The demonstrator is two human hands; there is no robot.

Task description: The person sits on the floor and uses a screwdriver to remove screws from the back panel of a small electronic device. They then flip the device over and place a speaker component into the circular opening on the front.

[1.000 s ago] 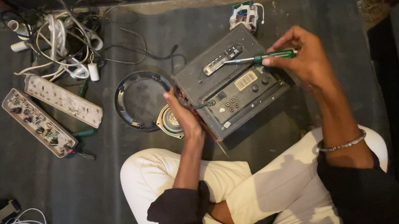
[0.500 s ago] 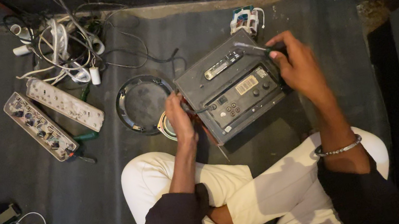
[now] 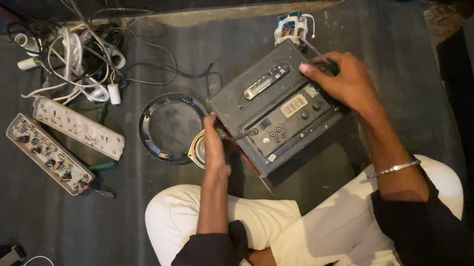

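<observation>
Sitting cross-legged on the floor (image 3: 106, 240), the person steadies a dark radio box (image 3: 274, 107) just beyond the knees. The left hand (image 3: 212, 147) presses flat on its left edge; the right hand (image 3: 341, 79) curls around a screwdriver (image 3: 320, 60) at the far right corner. A round ring (image 3: 171, 128) lies left.

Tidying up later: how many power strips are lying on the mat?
2: a white power strip and, touching its left side, an opened power strip, both left of the round grille. Others may hide under the cables.
</observation>
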